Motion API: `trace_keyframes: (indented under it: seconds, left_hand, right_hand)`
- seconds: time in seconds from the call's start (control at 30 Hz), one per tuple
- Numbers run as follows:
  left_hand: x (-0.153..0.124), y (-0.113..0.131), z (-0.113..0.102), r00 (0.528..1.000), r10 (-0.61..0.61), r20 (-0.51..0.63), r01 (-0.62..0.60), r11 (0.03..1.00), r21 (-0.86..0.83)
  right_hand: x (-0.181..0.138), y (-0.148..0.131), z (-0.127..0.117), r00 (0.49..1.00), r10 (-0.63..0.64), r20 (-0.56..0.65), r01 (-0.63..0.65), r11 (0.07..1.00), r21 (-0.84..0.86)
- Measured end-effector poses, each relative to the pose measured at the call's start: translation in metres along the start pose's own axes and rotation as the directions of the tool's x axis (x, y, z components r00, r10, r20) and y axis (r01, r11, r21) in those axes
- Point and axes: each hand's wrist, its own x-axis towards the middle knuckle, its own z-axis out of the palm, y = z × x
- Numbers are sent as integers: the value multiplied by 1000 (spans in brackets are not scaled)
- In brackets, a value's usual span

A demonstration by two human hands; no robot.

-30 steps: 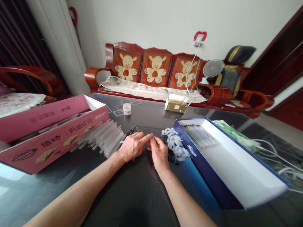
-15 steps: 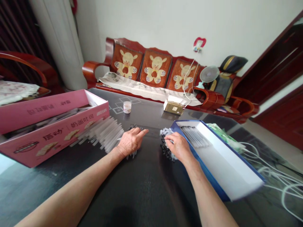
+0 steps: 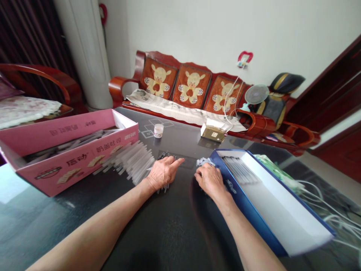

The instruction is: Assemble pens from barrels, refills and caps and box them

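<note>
- Left hand: over a bunch of thin dark-tipped rods on the bench; index finger stretched out toward the right, the other fingers bent under. Whether they pinch a rod cannot be told.
- Right hand: lowered onto a heap of small pale caps, fingers curled downward and close together. Their tips are partly hidden; whether a cap is pinched cannot be told.
- The heap lies just beside the near long side of the blue box, largely covered by the hand.
- Blue box: open, white inside, with a row of slim tubes laid side by side at its far end.
- Pale hollow tubes: spread in a slanting pile left of the left hand, beside the pink box.
- Pink box: open, holding further long pieces.
- Small jar and tissue box: both upright, beyond the hands.
</note>
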Motion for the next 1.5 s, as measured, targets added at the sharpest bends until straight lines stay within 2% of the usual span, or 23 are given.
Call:
trace_keyframes:
  seconds: [0.07,0.1,0.17,0.23,0.3,0.37,0.4,0.6,0.77,0.93,1.13,1.3,1.5]
  left_hand:
    - [0,0,1,999,-5,-39,3,999,-35]
    - [1,0,1,998,-7,-60,3,998,-55]
    - [0,0,2,996,-4,-93,-4,996,-84]
    - [0,0,3,995,3,-98,-13,995,-96]
    - [-1,-1,4,996,7,-94,-16,995,-95]
    - [-1,-1,4,996,10,-88,-18,996,-87]
    - [-1,-1,4,996,12,-85,-18,997,-80]
    - [0,-2,5,999,-6,-47,4,999,-41]
    - [0,-2,5,1000,-12,8,12,1000,-25]
    - [0,0,1,997,-32,75,35,999,-41]
    - [1,0,-1,992,-95,82,103,990,-96]
    - [1,1,-1,992,-67,110,78,992,-103]
    - [4,0,-2,983,-82,163,85,996,-10]
  right_hand:
    - [4,-8,5,997,56,-49,-36,941,336]
    - [6,-14,9,993,112,-44,-73,853,517]
    - [8,-27,22,971,239,28,-168,590,790]
    - [8,-38,38,930,346,125,-246,331,911]
    - [6,-43,53,891,413,189,-264,130,956]
    - [5,-42,62,885,412,217,-239,1,971]
    - [4,-41,64,894,392,217,-223,-32,974]
    - [5,-35,64,934,292,204,-201,-43,979]
    - [6,-35,69,948,258,187,-193,-1,981]
    - [5,-34,71,955,248,165,-180,40,983]
    - [5,-37,70,948,288,131,-173,125,977]
    - [6,-38,71,944,305,125,-178,154,972]
    - [7,-37,72,938,311,150,-208,163,965]
